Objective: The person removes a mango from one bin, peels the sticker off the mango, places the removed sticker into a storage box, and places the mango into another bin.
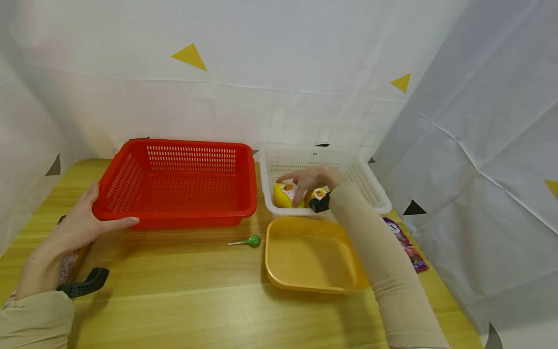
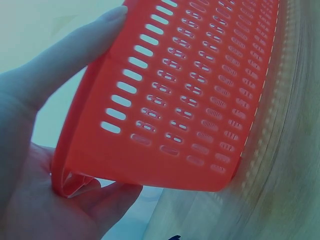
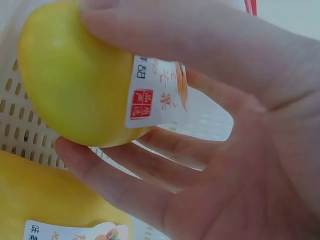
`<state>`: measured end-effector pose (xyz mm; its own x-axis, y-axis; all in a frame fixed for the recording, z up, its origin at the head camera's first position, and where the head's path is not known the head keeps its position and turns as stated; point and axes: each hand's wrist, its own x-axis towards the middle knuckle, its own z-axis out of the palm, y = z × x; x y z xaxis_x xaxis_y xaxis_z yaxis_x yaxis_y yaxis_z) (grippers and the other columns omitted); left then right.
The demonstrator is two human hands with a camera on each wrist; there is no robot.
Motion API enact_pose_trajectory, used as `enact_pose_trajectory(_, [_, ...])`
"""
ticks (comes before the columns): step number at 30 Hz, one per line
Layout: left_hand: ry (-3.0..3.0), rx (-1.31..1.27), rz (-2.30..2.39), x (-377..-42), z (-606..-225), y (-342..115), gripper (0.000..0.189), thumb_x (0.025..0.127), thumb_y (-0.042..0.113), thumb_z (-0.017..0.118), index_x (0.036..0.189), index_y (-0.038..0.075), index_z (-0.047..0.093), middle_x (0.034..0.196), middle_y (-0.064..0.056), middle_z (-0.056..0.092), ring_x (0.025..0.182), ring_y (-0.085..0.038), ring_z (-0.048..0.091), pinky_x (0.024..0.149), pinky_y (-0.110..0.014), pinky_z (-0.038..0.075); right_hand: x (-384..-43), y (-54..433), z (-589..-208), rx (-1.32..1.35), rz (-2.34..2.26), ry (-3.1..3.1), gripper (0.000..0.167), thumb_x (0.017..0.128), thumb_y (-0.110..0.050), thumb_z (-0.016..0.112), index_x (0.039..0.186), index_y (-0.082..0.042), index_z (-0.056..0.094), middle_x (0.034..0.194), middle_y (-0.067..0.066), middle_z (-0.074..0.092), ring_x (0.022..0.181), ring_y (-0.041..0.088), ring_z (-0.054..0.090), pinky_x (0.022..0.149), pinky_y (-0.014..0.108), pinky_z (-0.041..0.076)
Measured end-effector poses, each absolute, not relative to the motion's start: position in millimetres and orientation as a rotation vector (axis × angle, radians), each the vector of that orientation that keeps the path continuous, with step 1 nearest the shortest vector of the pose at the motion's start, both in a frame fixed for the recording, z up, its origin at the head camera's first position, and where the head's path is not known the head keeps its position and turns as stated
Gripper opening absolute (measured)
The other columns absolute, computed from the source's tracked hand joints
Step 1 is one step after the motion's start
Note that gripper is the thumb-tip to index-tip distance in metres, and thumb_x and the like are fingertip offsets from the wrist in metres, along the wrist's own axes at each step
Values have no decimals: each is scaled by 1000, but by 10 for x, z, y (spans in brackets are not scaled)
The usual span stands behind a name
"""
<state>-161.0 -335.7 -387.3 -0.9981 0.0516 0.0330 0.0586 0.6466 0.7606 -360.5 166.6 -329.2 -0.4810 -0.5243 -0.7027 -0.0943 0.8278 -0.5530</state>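
My left hand (image 1: 80, 225) grips the left front corner of a red slotted basket (image 1: 187, 218), its thumb along the rim and fingers beneath, as the left wrist view shows. Inside the white basket (image 1: 279, 211) at the back right, my right hand (image 1: 310, 180) holds a yellow mango (image 3: 75, 85) with a white printed label. Thumb and fingers curl round opposite sides of that fruit. A second labelled mango (image 3: 45, 195) lies close beside it, partly covered by the hand and wrist strap in the head view.
An orange-yellow plastic basin (image 1: 311, 259) stands in front of the white basket, under the right forearm. A green lollipop (image 1: 254, 240) lies left of it. Purple packets (image 1: 405, 245) lie near the right table edge. A long packet (image 1: 69, 264) is partly hidden by the left arm.
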Motion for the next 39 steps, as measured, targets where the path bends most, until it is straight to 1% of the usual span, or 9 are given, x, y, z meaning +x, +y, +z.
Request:
enact_pose_trajectory(5, [-2847,-87,-1317,-1600,-3865,-3352,111,87,37,78,161,13,-1,155,-28,21,129,-46,27,86,-68,41,-3548,1665,-3239,-469,-596,2047,100,86,-2,76,161,-23,15,167,15,6,145,36,32,98,48,53])
enact_pose_trajectory(12, [-2872,-60,-1320,-1604,-3868,-3344,113,87,40,76,161,13,-5,156,-31,15,130,-51,25,86,-74,39,-3500,1684,-3188,-520,-625,2070,99,86,-5,77,161,-21,16,166,18,4,146,37,29,97,47,54])
enact_pose_trajectory(14, [-2873,-57,-1319,-1606,-3874,-3344,113,87,40,77,161,13,-4,156,-31,15,130,-51,26,86,-73,39,-3483,1689,-3177,-510,-644,2082,97,86,-4,77,161,-23,18,166,20,2,143,37,36,99,48,52])
enact_pose_trajectory(17, [-2871,-57,-1321,-1606,-3880,-3345,113,87,40,77,161,13,-4,156,-30,15,130,-50,26,86,-73,40,-3478,1711,-3173,-487,-671,2098,97,86,-5,77,160,-27,20,165,23,-2,130,34,52,101,51,50])
enact_pose_trajectory(19, [-2872,-56,-1323,-1607,-3882,-3346,113,87,40,76,161,13,-5,156,-30,14,130,-50,25,87,-73,39,-3474,1725,-3170,-465,-696,2109,97,85,-5,78,160,-29,21,165,23,-1,114,32,64,103,53,48])
enact_pose_trajectory(21, [-2877,-55,-1319,-1610,-3880,-3349,114,87,40,76,161,13,-6,157,-31,12,131,-52,25,86,-74,38,-3476,1744,-3162,-459,-697,2128,97,85,-8,79,159,-31,22,165,23,2,105,28,66,103,53,48])
enact_pose_trajectory(23, [-2878,-56,-1320,-1611,-3879,-3351,114,87,40,76,161,13,-6,157,-31,11,130,-52,24,86,-74,38,-3471,1757,-3146,-452,-698,2145,97,84,-11,81,159,-33,24,164,22,4,101,28,67,103,53,48])
enact_pose_trajectory(31, [-2887,-54,-1306,-1603,-3865,-3345,114,87,41,76,161,13,-6,157,-32,11,130,-53,24,85,-75,39,-3418,1756,-3068,-458,-701,2184,100,82,-15,83,160,-29,22,164,22,7,117,29,62,102,49,50])
enact_pose_trajectory(39, [-2884,-50,-1300,-1597,-3862,-3341,115,87,41,76,161,14,-8,158,-32,11,131,-52,23,86,-75,38,-3371,1762,-3052,-441,-730,2220,102,81,-16,84,160,-28,21,164,21,7,118,31,60,100,46,52])
